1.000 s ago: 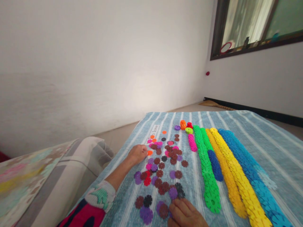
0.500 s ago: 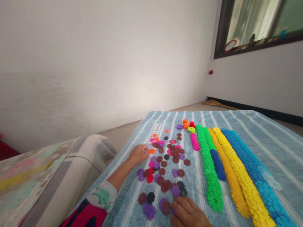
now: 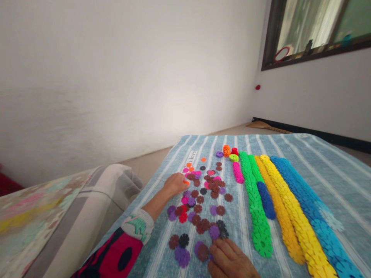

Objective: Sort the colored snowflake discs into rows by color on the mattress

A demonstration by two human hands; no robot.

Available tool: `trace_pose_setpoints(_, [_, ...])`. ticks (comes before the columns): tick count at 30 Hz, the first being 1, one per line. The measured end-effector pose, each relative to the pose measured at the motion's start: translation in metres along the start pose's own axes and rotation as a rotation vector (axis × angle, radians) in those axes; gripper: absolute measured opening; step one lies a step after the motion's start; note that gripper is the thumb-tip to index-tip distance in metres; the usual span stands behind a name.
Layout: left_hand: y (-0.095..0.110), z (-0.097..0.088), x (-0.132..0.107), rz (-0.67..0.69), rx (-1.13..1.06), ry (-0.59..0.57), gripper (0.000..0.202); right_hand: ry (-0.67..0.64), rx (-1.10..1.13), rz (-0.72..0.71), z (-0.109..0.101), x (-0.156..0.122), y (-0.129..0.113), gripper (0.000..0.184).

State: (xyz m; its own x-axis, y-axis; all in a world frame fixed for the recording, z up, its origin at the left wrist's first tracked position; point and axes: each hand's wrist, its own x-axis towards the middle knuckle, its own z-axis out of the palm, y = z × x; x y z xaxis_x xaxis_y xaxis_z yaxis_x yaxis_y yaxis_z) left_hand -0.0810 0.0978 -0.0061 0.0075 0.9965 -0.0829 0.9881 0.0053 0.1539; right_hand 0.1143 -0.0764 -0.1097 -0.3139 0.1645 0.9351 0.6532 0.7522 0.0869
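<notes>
- Reaching forward over the striped blue cloth (image 3: 319, 162), the left hand (image 3: 176, 184) is seen with its fingers drawn together and curled downward.
- Its fingertips are set against an orange disc (image 3: 186, 182), which lies at the near-left edge of the scattered discs. Whether the disc is pinched or only touched cannot be told.
- A patterned sleeve (image 3: 127, 251) in pink, black and green is worn on the left arm.
- The right hand (image 3: 230, 260) is laid palm down at the bottom edge of the view, partly cut off, its fingers side by side and slightly bent, not clenched.
- A brown disc (image 3: 203, 253) is found just beside its fingers, with a purple disc (image 3: 214, 232) and a black disc (image 3: 223, 233) just beyond the fingertips.
- The loose discs (image 3: 213, 187), mostly brown, purple, pink and black, are spread flat on the cloth between the two hands.
- To the right of them, long rows of joined discs are laid side by side: a short pink row (image 3: 238, 172), a green row (image 3: 256, 208), a dark blue row (image 3: 265, 200), a yellow row (image 3: 295, 212) and a blue row (image 3: 315, 216).
- Small stacks are placed at the far end of the rows, an orange stack (image 3: 226, 150) among them.
- A grey rolled pillow (image 3: 95, 200) is seen to the left of the cloth, and a dark-framed window (image 3: 315, 31) is set in the wall at upper right.
</notes>
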Motion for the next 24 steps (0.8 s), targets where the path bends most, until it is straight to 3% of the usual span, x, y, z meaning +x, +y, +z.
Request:
trace_pose_setpoints(8, [0.008, -0.008, 0.003, 0.039, 0.036, -0.043, 0.003, 0.017, -0.009, 0.030, -0.001, 0.000, -0.002, 0.045])
trace_pose_setpoints(13, [0.011, -0.008, 0.002, 0.047, 0.046, -0.051, 0.005, -0.058, -0.013, -0.011, 0.000, -0.008, -0.001, 0.035])
trace_pose_setpoints(20, [0.013, -0.015, 0.009, 0.115, 0.060, -0.033, 0.010, -0.159, -0.067, -0.004, 0.028, -0.033, -0.005, 0.025])
trace_pose_setpoints(24, [0.033, -0.029, 0.029, 0.190, -0.017, 0.048, 0.009, -0.138, -0.125, 0.043, 0.040, -0.033, -0.009, 0.027])
